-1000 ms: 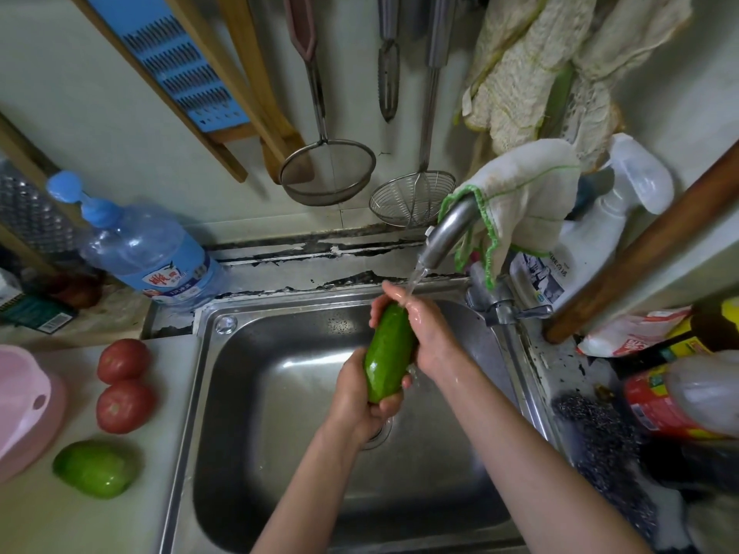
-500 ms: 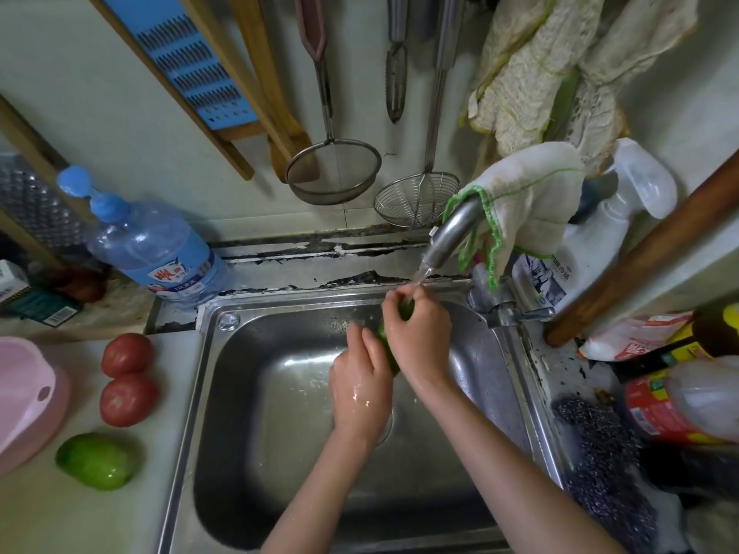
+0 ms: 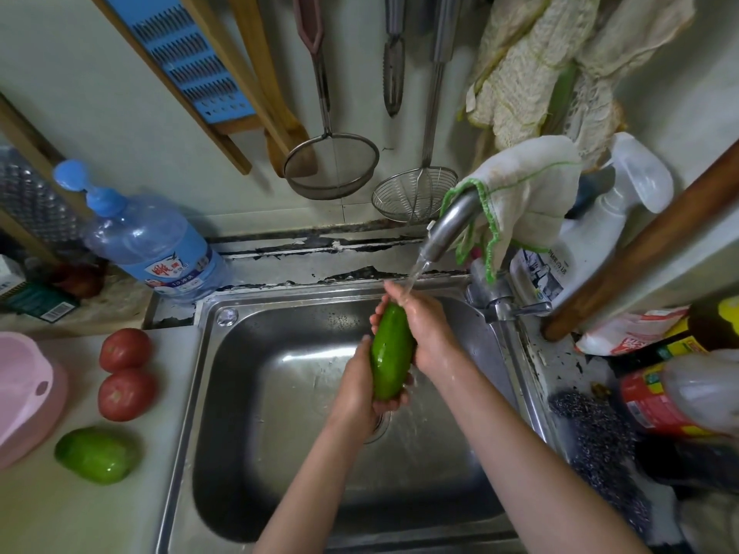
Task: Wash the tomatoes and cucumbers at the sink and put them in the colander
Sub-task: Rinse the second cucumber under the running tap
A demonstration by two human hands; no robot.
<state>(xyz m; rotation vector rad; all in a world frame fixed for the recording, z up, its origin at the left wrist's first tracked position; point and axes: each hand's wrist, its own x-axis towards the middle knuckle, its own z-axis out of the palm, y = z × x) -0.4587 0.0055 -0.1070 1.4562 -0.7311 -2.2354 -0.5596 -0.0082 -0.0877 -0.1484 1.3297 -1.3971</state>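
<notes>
- The left hand [image 3: 357,395] cups the near end of the cucumber [image 3: 392,353]; the right hand [image 3: 424,329] wraps its far end, under the faucet [image 3: 452,225] stream.
- The sink [image 3: 200,377] basin lies open beneath them.
- On the desk [image 3: 40,513] to the left are two tomatoes [image 3: 125,349], a second cucumber [image 3: 98,455] and the pink colander [image 3: 24,393].

1. A cucumber [image 3: 392,351] is held over the sink [image 3: 280,493], under water running from the tap [image 3: 450,223].
2. The left hand [image 3: 356,397] grips its bottom end. The right hand [image 3: 424,329] wraps round its top end.
3. On the counter [image 3: 60,521], left of the sink, sit a back tomato [image 3: 125,349] and a front tomato [image 3: 127,394], close together.
4. A second cucumber [image 3: 98,455] lies nearer the front edge.
5. A pink colander [image 3: 24,393] sits at the counter's left edge.
</notes>
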